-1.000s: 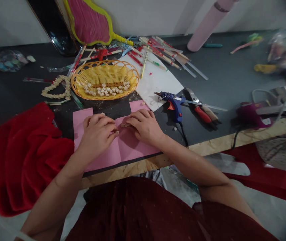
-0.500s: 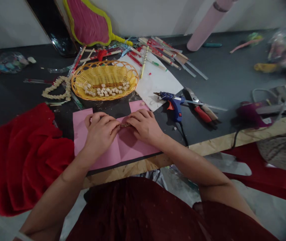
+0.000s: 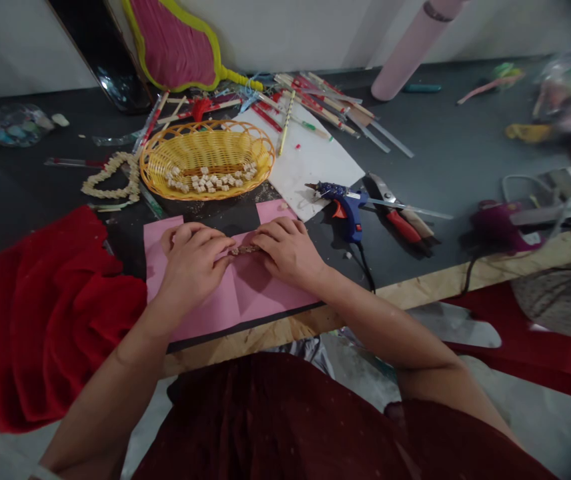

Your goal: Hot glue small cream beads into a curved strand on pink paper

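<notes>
A short, knobbly brownish strip (image 3: 244, 251) is held level between my two hands, over a creased pink paper sheet (image 3: 210, 310). My left hand (image 3: 193, 260) pinches its left end between thumb and fingertips. At the other end, the fingers of my right hand (image 3: 288, 252) are closed on it and hide part of it. Just beyond the paper stands a yellow woven basket (image 3: 190, 140) with several small pale cubes (image 3: 210, 180) in it. A heart-shaped frame of similar pale pieces (image 3: 96, 189) lies left of the basket.
A blue glue gun (image 3: 348, 210) and red-handled pliers (image 3: 400, 223) lie to the right. Red cloth (image 3: 55, 313) covers the left edge. Behind are wrapped sticks (image 3: 325, 110), white paper (image 3: 310, 173), a pink bottle (image 3: 408, 53) and a leaning phone (image 3: 108, 60).
My left hand has shifted slightly left along the strip, so more of it shows between my hands. My right hand stays nearly in place.
</notes>
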Motion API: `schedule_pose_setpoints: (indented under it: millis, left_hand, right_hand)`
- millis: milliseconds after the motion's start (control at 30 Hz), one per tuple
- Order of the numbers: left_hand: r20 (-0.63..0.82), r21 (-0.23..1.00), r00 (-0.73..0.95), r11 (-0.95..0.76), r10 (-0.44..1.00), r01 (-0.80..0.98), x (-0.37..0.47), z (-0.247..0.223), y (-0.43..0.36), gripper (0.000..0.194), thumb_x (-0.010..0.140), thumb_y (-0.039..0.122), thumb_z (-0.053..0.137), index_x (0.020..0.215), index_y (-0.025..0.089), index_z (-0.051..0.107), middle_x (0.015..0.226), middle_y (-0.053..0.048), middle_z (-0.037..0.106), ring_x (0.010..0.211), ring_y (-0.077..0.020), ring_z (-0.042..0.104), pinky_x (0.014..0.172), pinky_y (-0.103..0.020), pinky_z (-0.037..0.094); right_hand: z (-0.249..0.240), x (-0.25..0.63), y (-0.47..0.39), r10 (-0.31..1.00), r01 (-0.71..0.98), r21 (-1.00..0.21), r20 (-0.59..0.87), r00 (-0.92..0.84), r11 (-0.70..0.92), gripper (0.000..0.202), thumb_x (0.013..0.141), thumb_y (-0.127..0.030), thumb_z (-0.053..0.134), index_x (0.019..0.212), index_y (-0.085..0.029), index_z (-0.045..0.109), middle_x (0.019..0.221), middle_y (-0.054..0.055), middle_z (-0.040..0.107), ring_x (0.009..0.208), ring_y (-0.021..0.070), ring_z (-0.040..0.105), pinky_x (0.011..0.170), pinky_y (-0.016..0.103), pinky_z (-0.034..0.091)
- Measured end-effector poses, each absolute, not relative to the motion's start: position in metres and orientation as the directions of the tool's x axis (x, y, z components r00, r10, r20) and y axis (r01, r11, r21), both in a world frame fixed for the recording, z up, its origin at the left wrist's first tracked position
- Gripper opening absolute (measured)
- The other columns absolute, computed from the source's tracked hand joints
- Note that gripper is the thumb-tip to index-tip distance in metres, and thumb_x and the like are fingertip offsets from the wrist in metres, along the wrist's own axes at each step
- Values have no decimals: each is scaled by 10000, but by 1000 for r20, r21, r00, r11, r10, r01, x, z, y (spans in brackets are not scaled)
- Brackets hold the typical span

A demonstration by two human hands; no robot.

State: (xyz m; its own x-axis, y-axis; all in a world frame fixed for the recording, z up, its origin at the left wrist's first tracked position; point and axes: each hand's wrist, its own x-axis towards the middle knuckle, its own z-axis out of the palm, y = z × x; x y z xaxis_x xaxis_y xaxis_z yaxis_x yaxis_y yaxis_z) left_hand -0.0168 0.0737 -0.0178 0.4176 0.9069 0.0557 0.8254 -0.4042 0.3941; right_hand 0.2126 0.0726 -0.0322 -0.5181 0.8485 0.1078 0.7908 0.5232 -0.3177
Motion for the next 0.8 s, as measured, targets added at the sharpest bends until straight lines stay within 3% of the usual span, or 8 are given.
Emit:
schedule_pose_setpoints:
  millis: [267, 800]
  left_hand:
    - [48, 388, 427, -411, 903, 825, -16, -22, 74, 241, 993, 351, 540, 1013, 313, 777, 1158, -47, 742, 1201, -331, 520, 1053, -566, 371]
    - [67, 318, 437, -434, 897, 843, -16, -23, 73, 255, 1022, 377, 524, 1025, 244, 742, 1141, -46, 737, 1179, -301, 511, 1061, -518, 365]
  right_hand:
    - [-35, 212, 73, 845, 791, -301, 126, -520, 532, 221, 983, -243, 581, 1165, -241, 706, 1266, 54, 703, 1163, 268, 511, 929, 428, 339]
    - [-32, 212, 73, 849, 791, -317, 108, -517, 523, 241, 1003, -260, 551, 1172, -223, 718, 1281, 75, 702, 1170, 280, 527, 938, 446, 349]
